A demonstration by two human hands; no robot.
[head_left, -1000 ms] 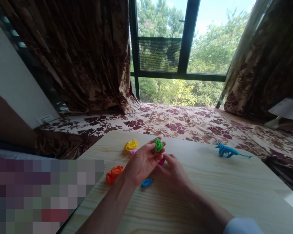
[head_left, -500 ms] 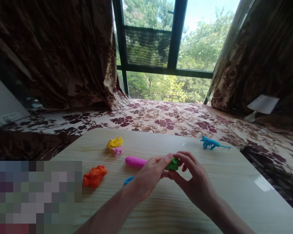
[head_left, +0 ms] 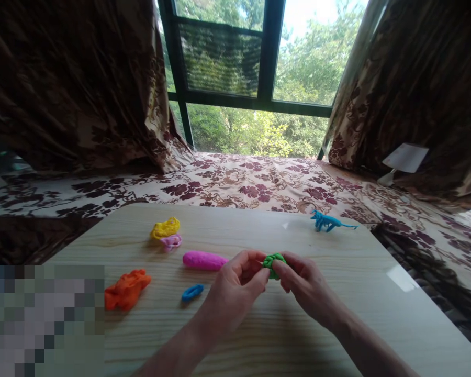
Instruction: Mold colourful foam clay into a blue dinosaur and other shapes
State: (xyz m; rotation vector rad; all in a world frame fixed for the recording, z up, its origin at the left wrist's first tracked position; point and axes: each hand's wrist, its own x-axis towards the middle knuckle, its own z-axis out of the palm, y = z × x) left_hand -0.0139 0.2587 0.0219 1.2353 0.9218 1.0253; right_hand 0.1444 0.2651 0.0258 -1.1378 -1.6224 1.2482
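Both my hands meet over the middle of the light wooden table (head_left: pixel 337 314). My left hand (head_left: pixel 235 293) and my right hand (head_left: pixel 304 285) pinch a green lump of clay (head_left: pixel 272 262) between their fingertips, just above the tabletop. A pink clay roll (head_left: pixel 204 260) lies just left of my left hand. A small blue clay loop (head_left: pixel 192 292) lies near my left wrist.
An orange clay lump (head_left: pixel 125 289) lies at the table's left, a yellow clay piece (head_left: pixel 165 228) and a small pale pink piece (head_left: pixel 171 241) farther back. A blue clay animal (head_left: pixel 329 221) stands at the far right edge. Beyond are a floral cloth (head_left: pixel 259 183), curtains and a window. A blurred patch covers the lower left.
My left hand brought the green clay down and right from a raised position, and my right hand joined it. The pink roll, hidden before, now lies in view. The camera view shifted right.
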